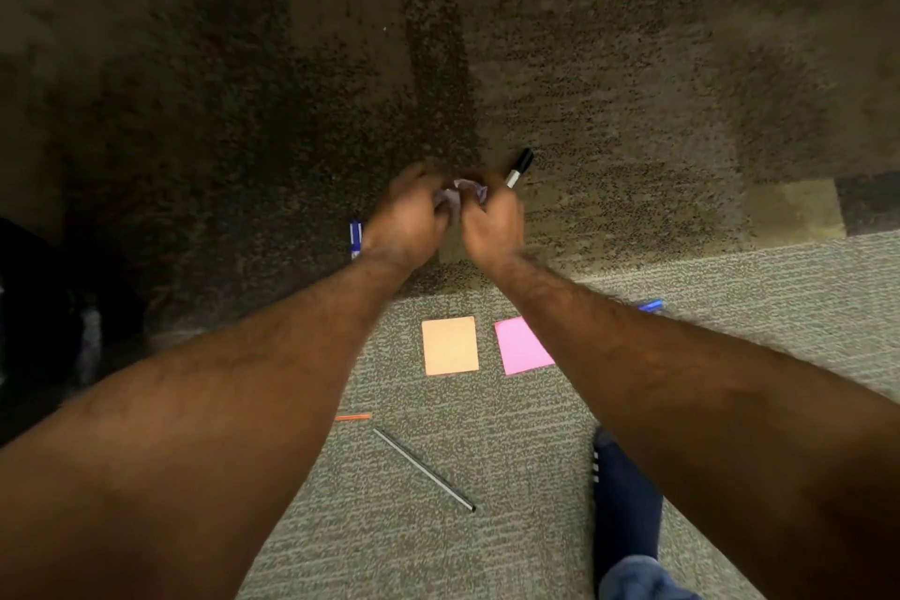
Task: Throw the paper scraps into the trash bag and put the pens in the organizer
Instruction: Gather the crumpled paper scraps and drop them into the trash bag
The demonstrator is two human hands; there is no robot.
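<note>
My left hand (406,217) and my right hand (494,224) meet above the carpet, and both grip a crumpled purple paper scrap (462,195) between them. A black-capped marker (518,167) sticks up by my right hand's fingers; whether that hand holds it I cannot tell. A blue pen (356,238) shows beside my left wrist. On the floor lie an orange sticky note (449,345), a pink sticky note (520,347) partly under my right forearm, an orange pen (353,417), a grey pen (423,470) and a blue pen (651,306).
My foot in a dark sock (626,497) stands on the light carpet at the lower right. A dark object (44,307) sits at the left edge. Dark patterned carpet covers the far half of the floor.
</note>
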